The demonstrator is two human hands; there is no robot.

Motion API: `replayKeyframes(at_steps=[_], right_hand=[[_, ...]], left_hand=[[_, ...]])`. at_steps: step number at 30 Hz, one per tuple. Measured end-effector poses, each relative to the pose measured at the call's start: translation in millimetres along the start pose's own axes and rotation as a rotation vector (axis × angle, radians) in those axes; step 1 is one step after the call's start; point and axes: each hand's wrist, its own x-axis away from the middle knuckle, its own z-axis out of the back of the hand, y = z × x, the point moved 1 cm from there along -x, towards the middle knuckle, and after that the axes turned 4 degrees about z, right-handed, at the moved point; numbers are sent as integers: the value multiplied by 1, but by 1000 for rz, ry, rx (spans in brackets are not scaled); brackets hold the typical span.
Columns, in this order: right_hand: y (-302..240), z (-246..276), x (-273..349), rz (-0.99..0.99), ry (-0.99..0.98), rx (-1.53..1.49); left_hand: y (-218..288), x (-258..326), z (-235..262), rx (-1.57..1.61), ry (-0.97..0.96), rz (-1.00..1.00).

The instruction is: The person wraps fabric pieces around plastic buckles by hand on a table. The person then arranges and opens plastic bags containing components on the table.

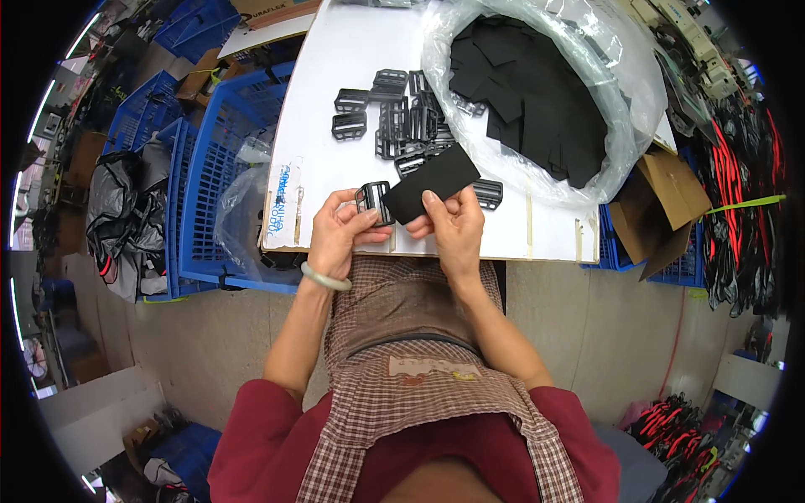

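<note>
My left hand (pixel 340 230) grips a black plastic buckle (pixel 373 201) at the near edge of the white board (pixel 335 126). My right hand (pixel 453 225) pinches a flat black strap piece (pixel 432 180), whose lower end meets the buckle. Both hands hover just above the board's front edge, over my checked apron. A pale bangle sits on my left wrist. Beyond the hands lies a loose heap of black buckles (pixel 402 117).
A clear plastic bag (pixel 620 109) holding many black strap pieces lies at the back right of the board. Blue plastic crates (pixel 210 168) stand on the left. A cardboard box (pixel 662 210) sits to the right, with red and black goods beyond it.
</note>
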Motion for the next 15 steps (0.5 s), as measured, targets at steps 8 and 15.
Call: replayKeyframes(at_steps=[8,15], right_hand=[[-14,-14,18,34,-41,95],[-15,-2,24,61,-111,10]], left_hand=[[-16,24,-17,79,34,-152],[-5,33,-29,-177,8,-202]])
